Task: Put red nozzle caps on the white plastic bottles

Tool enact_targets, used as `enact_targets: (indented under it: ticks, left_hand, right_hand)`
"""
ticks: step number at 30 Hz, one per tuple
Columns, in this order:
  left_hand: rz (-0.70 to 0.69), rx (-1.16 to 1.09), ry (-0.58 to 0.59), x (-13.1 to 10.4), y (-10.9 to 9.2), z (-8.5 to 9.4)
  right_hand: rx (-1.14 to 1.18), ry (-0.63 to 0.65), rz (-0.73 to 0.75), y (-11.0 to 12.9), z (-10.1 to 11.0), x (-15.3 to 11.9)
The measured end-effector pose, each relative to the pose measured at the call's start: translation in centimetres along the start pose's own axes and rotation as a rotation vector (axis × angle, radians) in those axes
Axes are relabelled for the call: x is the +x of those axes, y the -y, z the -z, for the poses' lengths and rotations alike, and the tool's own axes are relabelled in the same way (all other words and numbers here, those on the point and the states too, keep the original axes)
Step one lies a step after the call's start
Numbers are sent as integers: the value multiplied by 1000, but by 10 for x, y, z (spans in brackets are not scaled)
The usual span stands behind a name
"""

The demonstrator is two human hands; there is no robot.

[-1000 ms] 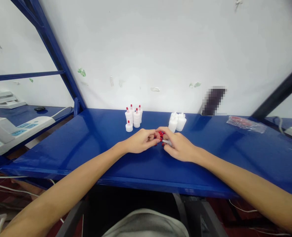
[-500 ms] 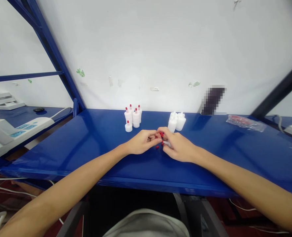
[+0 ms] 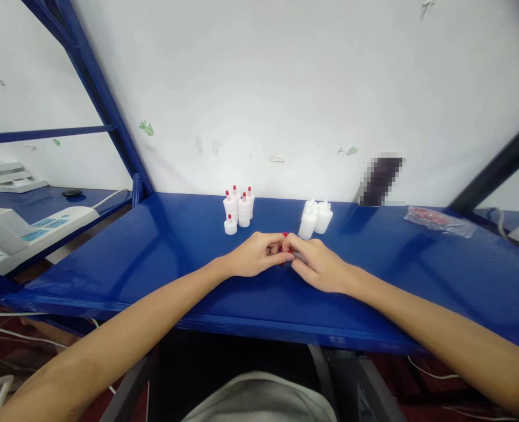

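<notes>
Over the blue table [image 3: 189, 258], my two hands meet at the fingertips. My left hand [image 3: 257, 255] is closed in a pinch on a small red cap, mostly hidden by the fingers. My right hand [image 3: 321, 262] wraps round a white squeeze bottle [image 3: 300, 256]; only a pale sliver of it shows. Loose red caps [image 3: 282, 264] lie beneath and behind the fingers. Beyond my right hand stand several white bottles [image 3: 307, 224] with bare white nozzles. To the left, several white bottles [image 3: 243, 212] with red-capped nozzles stand upright, a shorter one [image 3: 230, 226] in front.
A clear plastic bag [image 3: 439, 221] with red contents lies at the right rear. A blurred dark phone-like object [image 3: 380, 180] leans against the white wall [image 3: 259, 82]. Blue frame posts [image 3: 105, 94] rise at the left. A white power strip [image 3: 61, 225] lies beyond them.
My fingertips have come closer together, the right fingers now covering more of the red caps. The view has shifted slightly. The standing bottles have kept their places.
</notes>
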State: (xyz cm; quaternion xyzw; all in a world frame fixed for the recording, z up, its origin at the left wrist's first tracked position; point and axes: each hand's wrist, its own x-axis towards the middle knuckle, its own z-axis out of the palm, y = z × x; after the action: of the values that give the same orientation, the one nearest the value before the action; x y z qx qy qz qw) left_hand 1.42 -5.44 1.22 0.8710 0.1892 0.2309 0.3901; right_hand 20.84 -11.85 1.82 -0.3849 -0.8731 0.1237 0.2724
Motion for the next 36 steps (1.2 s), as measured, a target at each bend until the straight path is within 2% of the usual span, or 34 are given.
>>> enact_targets:
  ticks: [5, 14, 21, 26, 28, 31, 32, 33, 35, 36]
  left_hand:
    - [-23, 32, 23, -1, -1, 0]
    - [-58, 67, 34, -1, -4, -1]
    - [-70, 3, -12, -2, 0, 0]
    - [-121, 118, -88, -1, 3, 1]
    - [-182, 224, -126, -2, 5, 8]
    - [-316, 482, -192, -9, 12, 35]
    - [-325, 576, -257, -12, 15, 47]
    - [-302, 636, -381, -16, 19, 59]
    - [-241, 704, -583, -22, 26, 80]
    - [-218, 726, -644, -25, 28, 88]
  right_hand:
    - [-17, 6, -77, 4, 0, 0]
    - [-26, -23, -41, 4, -1, 0]
    - [-10, -57, 8, 4, -3, 1]
    - [-7, -77, -37, 8, -3, 2]
    - [-22, -50, -33, 8, -3, 2]
    - [-62, -27, -4, 4, -2, 1]
    - [-70, -32, 9, 2, -2, 0]
    - [-74, -44, 21, 0, -2, 0]
    - [-74, -64, 40, -4, -3, -1]
    - [-77, -70, 44, -5, -4, -1]
